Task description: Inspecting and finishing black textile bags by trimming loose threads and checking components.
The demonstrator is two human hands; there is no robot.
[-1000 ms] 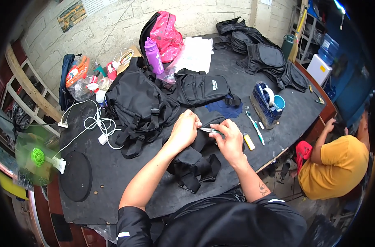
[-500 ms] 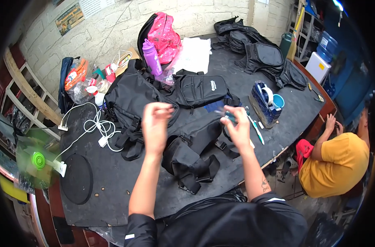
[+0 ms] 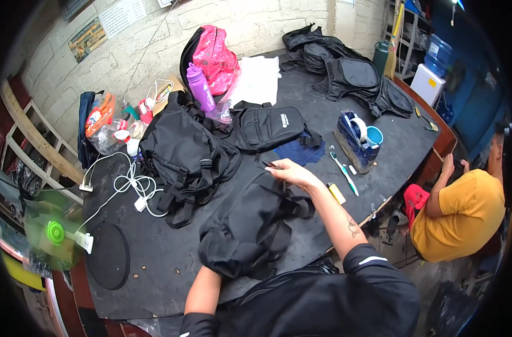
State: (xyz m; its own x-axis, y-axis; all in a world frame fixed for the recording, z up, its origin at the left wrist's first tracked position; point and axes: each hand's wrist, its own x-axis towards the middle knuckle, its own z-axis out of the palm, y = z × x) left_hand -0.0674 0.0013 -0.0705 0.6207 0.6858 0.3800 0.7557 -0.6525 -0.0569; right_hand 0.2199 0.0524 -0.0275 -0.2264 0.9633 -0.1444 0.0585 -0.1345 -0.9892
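A black fabric bag (image 3: 250,224) lies on the dark worktable (image 3: 155,264), near its front edge and directly in front of the person wearing the camera. Their right hand (image 3: 292,172) rests at the bag's far upper edge, fingers curled and pinched around a small dark part of the bag there, perhaps a zipper pull or strap end; it is too small to make out. The left hand is hidden under or behind the bag, with only the forearm (image 3: 202,289) showing, so its fingers cannot be judged. Just right of the bag lie a yellow lighter (image 3: 337,192) and a toothbrush (image 3: 341,171). Beyond them stands a blue organiser box (image 3: 354,140) holding a white roll of tape. To the left of the bag sits a larger black backpack (image 3: 183,160), and behind the hand a flat black pouch (image 3: 273,126) on a scrap of dark blue cloth (image 3: 298,151). Farther left are coiled white cables (image 3: 129,185) and a round black disc (image 3: 109,255). At the back stand a purple bottle (image 3: 200,87) and a pink bag (image 3: 214,56). A second person in a yellow shirt (image 3: 464,213) sits off the table's right corner.
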